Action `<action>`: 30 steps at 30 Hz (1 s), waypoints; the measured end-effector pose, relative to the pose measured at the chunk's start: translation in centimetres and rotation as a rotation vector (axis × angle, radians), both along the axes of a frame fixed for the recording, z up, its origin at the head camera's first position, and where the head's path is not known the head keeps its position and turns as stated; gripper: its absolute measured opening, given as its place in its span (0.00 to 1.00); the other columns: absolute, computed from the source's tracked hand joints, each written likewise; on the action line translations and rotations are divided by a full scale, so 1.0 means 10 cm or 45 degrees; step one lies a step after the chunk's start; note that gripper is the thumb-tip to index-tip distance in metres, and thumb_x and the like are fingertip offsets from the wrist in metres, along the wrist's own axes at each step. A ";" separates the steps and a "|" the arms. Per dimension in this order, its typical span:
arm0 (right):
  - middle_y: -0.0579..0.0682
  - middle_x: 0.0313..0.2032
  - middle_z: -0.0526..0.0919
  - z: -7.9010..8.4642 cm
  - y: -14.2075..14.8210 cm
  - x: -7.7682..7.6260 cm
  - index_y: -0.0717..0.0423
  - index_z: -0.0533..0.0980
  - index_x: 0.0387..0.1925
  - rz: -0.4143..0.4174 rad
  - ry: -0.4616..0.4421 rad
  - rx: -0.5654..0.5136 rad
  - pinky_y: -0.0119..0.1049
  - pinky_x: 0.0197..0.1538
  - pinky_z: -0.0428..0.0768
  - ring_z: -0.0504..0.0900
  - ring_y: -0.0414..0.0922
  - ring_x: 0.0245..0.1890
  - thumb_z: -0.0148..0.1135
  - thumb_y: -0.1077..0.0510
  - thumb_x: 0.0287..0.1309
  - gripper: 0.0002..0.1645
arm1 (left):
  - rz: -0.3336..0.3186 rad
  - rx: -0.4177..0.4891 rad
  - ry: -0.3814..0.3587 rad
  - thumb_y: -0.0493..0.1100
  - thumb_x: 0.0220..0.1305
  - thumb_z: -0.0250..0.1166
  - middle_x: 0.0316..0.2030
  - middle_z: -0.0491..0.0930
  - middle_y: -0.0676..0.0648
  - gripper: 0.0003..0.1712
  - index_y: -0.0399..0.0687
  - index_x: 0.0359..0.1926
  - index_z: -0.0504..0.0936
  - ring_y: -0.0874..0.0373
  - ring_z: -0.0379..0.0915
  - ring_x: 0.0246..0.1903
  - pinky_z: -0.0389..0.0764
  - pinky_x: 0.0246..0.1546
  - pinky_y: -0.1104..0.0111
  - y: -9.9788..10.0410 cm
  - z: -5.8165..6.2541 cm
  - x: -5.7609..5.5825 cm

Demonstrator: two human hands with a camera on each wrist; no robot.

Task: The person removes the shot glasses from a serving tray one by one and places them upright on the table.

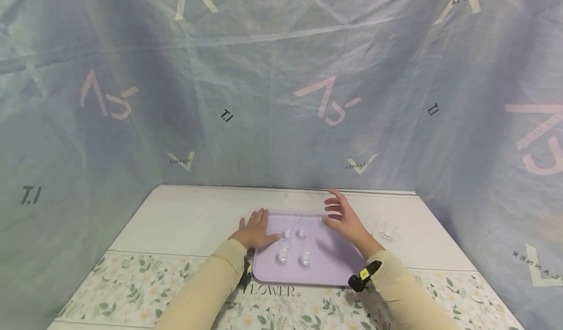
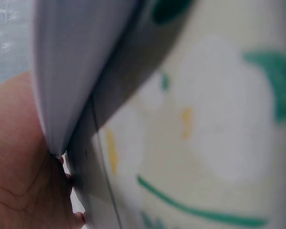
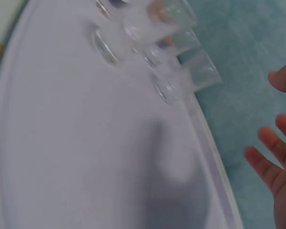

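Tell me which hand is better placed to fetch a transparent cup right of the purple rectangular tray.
Probably your right hand: it's empty and nearer that cup. Your left hand rests at the left edge of the tray.

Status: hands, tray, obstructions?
Left hand on lilac tray, left edge. Right hand empty, open, near far-right corner. Four clear cups aboard. No obstruction visible.

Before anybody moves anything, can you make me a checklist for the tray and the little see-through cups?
1. Left hand at the left edge of the tray: ok.
2. Right hand empty: ok, it hovers with fingers spread.
3. Four clear cups upright on the tray: ok.
4. Every cup on the tray: not ok, at least one clear cup stands to its right.
5. Cups empty inside: cannot tell, the bottoms just shine.
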State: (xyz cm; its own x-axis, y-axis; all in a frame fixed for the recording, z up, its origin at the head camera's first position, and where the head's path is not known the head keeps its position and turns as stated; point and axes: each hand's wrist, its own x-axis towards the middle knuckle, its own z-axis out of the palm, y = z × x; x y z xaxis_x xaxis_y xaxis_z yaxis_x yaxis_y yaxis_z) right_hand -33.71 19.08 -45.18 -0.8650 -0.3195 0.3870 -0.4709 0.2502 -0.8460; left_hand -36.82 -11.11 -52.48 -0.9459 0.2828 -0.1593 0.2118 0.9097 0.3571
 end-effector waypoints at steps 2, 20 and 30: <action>0.76 0.58 0.70 -0.04 -0.06 -0.01 0.67 0.52 0.75 0.028 -0.032 0.006 0.70 0.59 0.72 0.72 0.77 0.58 0.67 0.76 0.55 0.51 | -0.004 0.005 0.003 0.72 0.69 0.52 0.80 0.39 0.37 0.59 0.37 0.80 0.41 0.40 0.32 0.79 0.33 0.74 0.39 0.01 0.05 0.04; 0.80 0.58 0.69 -0.23 -0.38 -0.05 0.65 0.53 0.75 0.188 -0.193 0.005 0.67 0.58 0.75 0.73 0.74 0.55 0.68 0.76 0.52 0.52 | -0.006 -0.017 -0.013 0.68 0.70 0.55 0.80 0.41 0.36 0.56 0.36 0.80 0.43 0.38 0.34 0.78 0.36 0.74 0.38 0.02 0.18 0.11; 0.78 0.52 0.74 -0.47 -0.40 -0.19 0.66 0.52 0.75 0.161 -0.140 0.020 0.67 0.58 0.74 0.76 0.75 0.54 0.66 0.78 0.54 0.51 | 0.002 0.005 -0.004 0.71 0.69 0.54 0.80 0.38 0.38 0.59 0.39 0.81 0.40 0.40 0.30 0.79 0.32 0.73 0.38 0.01 0.01 -0.01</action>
State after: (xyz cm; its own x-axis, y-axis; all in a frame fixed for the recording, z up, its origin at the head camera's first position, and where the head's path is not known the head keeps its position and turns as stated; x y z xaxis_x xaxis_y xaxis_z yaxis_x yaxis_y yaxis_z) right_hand -35.58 15.08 -49.92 -0.8546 -0.4334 0.2862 -0.4039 0.2083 -0.8908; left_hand -36.89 -11.04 -52.42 -0.9459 0.2815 -0.1615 0.2088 0.9088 0.3611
